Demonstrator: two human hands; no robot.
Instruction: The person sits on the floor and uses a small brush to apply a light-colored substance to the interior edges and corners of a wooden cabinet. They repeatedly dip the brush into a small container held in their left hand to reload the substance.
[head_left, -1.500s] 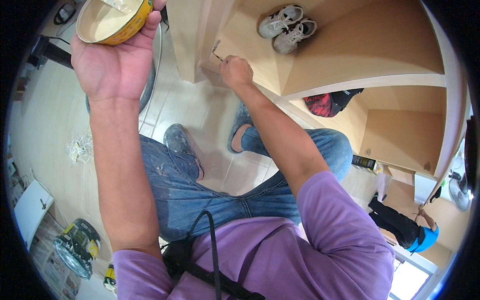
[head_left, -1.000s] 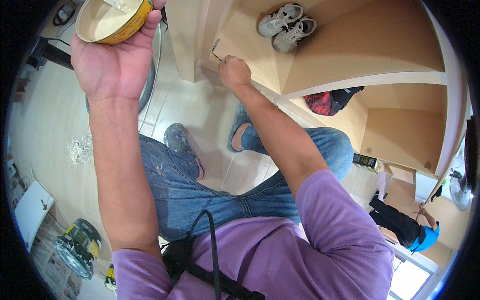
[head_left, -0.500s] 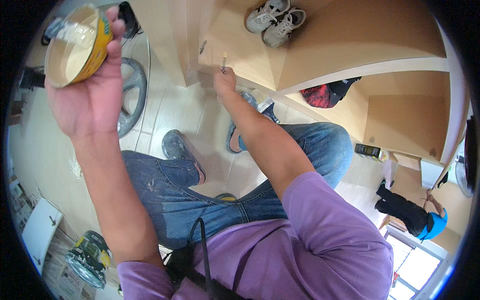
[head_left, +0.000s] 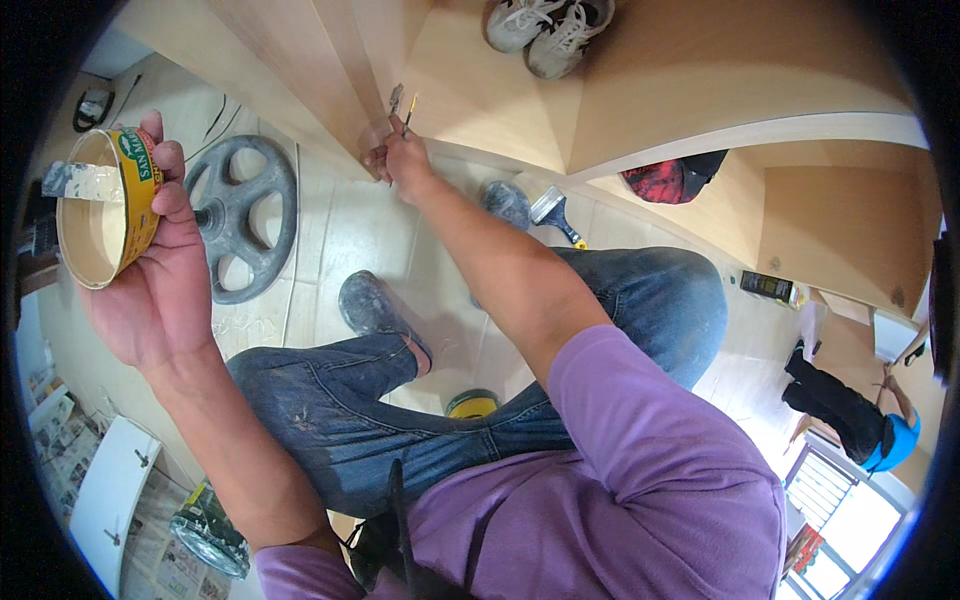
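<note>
My left hand (head_left: 160,300) is wrapped round a yellow tub (head_left: 140,200) from below and behind. The tub tilts toward me and shows cream-coloured paint inside. A paint-smeared translucent strip (head_left: 90,182) lies across its rim. At the corner of a pale wooden cabinet, my right hand (head_left: 403,160) pinches a thin small paintbrush (head_left: 408,118), bristles pointing up. The brush is beside a metal hinge (head_left: 396,98) at the inner edge of the cabinet door (head_left: 300,65). Whether its tip touches the wood, I cannot tell.
White sneakers (head_left: 550,32) stand on a cabinet shelf, with a red and black cloth item (head_left: 660,182) in another compartment. A wide paintbrush (head_left: 560,217) and a grey spoked base (head_left: 268,215) are on the floor. Another person (head_left: 850,415) works at far right.
My left hand has lowered in the picture with the tub, now turned more side-on. The right hand and small brush have shifted left to the door's hinge edge. The view has also shifted.
</note>
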